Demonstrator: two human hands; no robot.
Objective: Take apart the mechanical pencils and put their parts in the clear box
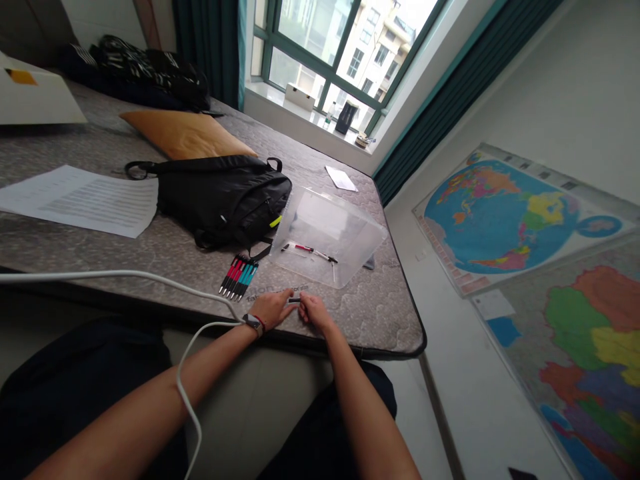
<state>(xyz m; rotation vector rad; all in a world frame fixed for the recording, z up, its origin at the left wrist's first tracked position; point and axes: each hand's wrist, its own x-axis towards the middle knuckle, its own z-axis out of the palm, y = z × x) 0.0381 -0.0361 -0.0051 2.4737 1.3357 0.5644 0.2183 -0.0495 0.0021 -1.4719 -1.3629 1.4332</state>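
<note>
Along the left of the quilted grey mattress [350, 317] lie printed paper sheets [80, 200], with a black zip bag [220, 200] just to their right, toward the far edge. A white cable [105, 274] runs in from the left and reaches the left wrist, which wears a black watch [254, 323]. Below the bag, a row of pens with red and teal barrels [239, 277] lies side by side, not far from the near edge. At that near edge, the left hand [273, 308] and right hand [316, 312] meet around a small pen part [294, 301], their fingers closed on it from either side with almost no gap between them. The fingers hide much of it, so its exact form is unclear. It looks light, stiff and possibly slick, easy to drop or roll, and best pinched by its ends or barrel with the fingertips. To the right, a clear plastic tub [345, 227] near the mattress's right edge holds loose pen parts [309, 249]. Beyond the edge, world maps [505, 213] cover the wall.
</note>
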